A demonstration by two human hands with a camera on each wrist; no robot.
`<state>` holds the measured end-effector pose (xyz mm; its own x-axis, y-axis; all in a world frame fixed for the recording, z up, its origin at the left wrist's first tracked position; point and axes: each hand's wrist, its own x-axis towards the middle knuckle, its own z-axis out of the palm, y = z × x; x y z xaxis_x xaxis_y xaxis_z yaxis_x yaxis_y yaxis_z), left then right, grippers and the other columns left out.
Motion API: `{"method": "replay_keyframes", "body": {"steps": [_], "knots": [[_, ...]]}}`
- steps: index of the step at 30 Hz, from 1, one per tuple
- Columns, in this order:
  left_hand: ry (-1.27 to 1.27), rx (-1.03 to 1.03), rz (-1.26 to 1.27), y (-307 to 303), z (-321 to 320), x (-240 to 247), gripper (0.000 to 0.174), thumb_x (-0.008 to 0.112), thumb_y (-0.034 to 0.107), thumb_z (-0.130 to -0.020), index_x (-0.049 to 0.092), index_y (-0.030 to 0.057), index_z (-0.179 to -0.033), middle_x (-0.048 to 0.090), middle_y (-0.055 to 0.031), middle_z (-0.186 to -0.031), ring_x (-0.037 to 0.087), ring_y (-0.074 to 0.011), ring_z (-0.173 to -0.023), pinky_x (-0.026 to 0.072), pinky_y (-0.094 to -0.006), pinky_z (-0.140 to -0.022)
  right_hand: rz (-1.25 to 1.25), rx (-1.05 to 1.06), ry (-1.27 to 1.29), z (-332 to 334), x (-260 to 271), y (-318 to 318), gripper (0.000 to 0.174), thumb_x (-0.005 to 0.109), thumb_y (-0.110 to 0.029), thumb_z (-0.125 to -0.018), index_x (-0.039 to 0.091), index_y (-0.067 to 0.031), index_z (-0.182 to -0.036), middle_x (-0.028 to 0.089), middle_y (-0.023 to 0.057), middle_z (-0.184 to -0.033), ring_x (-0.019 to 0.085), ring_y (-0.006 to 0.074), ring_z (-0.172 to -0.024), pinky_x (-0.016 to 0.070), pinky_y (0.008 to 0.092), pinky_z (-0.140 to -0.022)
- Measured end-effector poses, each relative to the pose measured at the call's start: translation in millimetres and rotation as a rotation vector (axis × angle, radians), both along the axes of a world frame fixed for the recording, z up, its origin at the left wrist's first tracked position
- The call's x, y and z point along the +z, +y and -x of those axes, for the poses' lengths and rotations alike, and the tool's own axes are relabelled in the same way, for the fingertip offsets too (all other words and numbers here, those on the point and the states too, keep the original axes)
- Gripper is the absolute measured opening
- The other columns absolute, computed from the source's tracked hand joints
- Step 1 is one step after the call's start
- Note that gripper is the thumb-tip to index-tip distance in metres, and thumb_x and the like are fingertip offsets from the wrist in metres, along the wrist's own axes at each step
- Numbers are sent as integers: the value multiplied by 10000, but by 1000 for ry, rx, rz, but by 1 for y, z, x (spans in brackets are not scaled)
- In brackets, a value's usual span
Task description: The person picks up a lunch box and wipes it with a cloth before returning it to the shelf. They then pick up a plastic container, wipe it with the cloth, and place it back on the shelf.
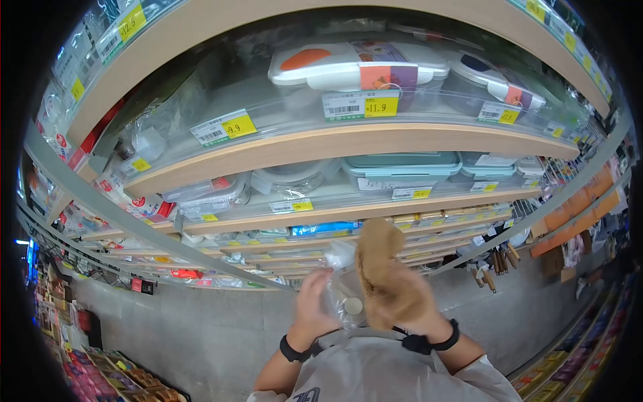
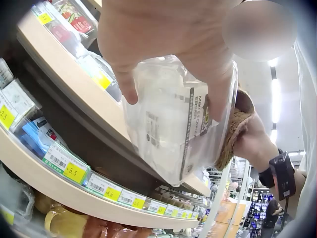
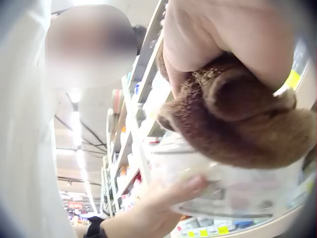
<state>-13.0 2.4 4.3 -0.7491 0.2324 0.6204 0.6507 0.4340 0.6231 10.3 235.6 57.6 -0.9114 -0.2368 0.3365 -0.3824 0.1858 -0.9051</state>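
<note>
My left hand [image 1: 313,305] grips a clear plastic container [image 2: 168,119] in thin transparent wrapping, its fingers spread over the side in the left wrist view. A pale panel with dark lettering runs down one side of the container. In my right hand [image 1: 412,301] is a bunched brown fuzzy cloth [image 1: 378,248], folded over itself, with thumb and fingers curled round it in the right wrist view. The cloth [image 3: 237,134] is right beside the container and overlaps it there. Both hands are in front of the torso, below the shelf fronts.
Curved wooden shelves [image 1: 362,144] with price tags rise ahead. They carry lidded storage boxes [image 1: 402,167] and a white-lidded container [image 1: 335,63]. A grey metal upright [image 1: 120,201] slants down at left. Grey floor [image 1: 221,321] lies below, with stocked goods at both sides.
</note>
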Motion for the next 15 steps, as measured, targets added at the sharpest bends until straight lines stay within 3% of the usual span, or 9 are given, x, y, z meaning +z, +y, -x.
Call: {"method": "replay_keyframes", "body": {"steps": [1, 2, 3, 4, 7, 8, 11, 12, 15], "knots": [[9, -2, 3, 2, 0, -10, 914, 898, 285, -499, 464, 33, -1262, 508, -189, -1229, 515, -359, -1141, 436, -426, -953, -64, 60, 175, 5, 8, -14, 669, 784, -240, -699, 513, -49, -1280, 441, 170, -1392, 405, 343, -1305, 327, 483, -1073], [-150, -6, -92, 4, -1, -21, 851, 869, 282, -561, 462, 23, -1262, 519, -186, -1224, 530, -346, -1125, 444, -421, -943, -60, 56, 186, 4, 11, -26, 669, 784, -240, -699, 513, -49, -1280, 441, 170, -1392, 405, 343, -1305, 327, 483, -1073], [-310, -10, -187, 7, -1, -23, 789, 839, 278, -623, 459, 13, -1262, 531, -183, -1218, 545, -333, -1109, 452, -416, -934, -197, 69, 303, 2, 13, -36, 632, 779, -240, -677, 558, -78, -1247, 430, 155, -1410, 382, 355, -1320, 312, 507, -1076], [-304, -12, -181, 9, -2, -24, 789, 839, 278, -623, 459, 13, -1262, 531, -183, -1218, 545, -333, -1109, 452, -416, -934, -334, 82, 415, 0, 14, -42, 599, 774, -240, -655, 603, -107, -1213, 420, 141, -1427, 359, 368, -1336, 296, 532, -1079], [-805, -183, -981, 13, -3, -21, 476, 641, 179, -842, 473, -11, -1244, 593, -159, -1129, 605, -270, -1013, 487, -378, -884, -330, 125, 458, 3, 21, -47, 580, 760, -252, -645, 628, -178, -1205, 436, 103, -1422, 364, 369, -1332, 296, 554, -1072], [-800, -181, -979, 9, -3, -15, 476, 641, 179, -842, 473, -11, -1244, 593, -159, -1129, 605, -270, -1013, 487, -378, -884, -326, 127, 462, 5, 21, -46, 580, 760, -252, -645, 628, -178, -1205, 436, 103, -1422, 364, 369, -1332, 296, 554, -1072], [40, 99, -24, -6, -2, 14, 806, 861, 260, -594, 473, -7, -1248, 546, -170, -1176, 551, -324, -1093, 455, -414, -929, -395, 42, 473, 14, 19, -33, 605, 772, -258, -639, 620, -207, -1222, 425, 114, -1429, 363, 377, -1331, 302, 538, -1073], [48, 97, -44, -8, -3, 10, 939, 912, 285, -469, 476, 10, -1253, 524, -174, -1192, 527, -344, -1117, 439, -416, -950, -431, -34, 448, 17, 16, -27, 612, 779, -265, -633, 620, -207, -1222, 416, 119, -1435, 361, 383, -1331, 304, 533, -1072], [82, 163, -44, -14, -5, 8, 903, 901, 277, -490, 485, 25, -1250, 527, -175, -1187, 535, -337, -1102, 441, -407, -948, -477, -139, 369, 22, 14, -10, 609, 767, -194, -634, 616, -174, -1223, 399, 148, -1442, 371, 390, -1324, 329, 482, -1066]]}}
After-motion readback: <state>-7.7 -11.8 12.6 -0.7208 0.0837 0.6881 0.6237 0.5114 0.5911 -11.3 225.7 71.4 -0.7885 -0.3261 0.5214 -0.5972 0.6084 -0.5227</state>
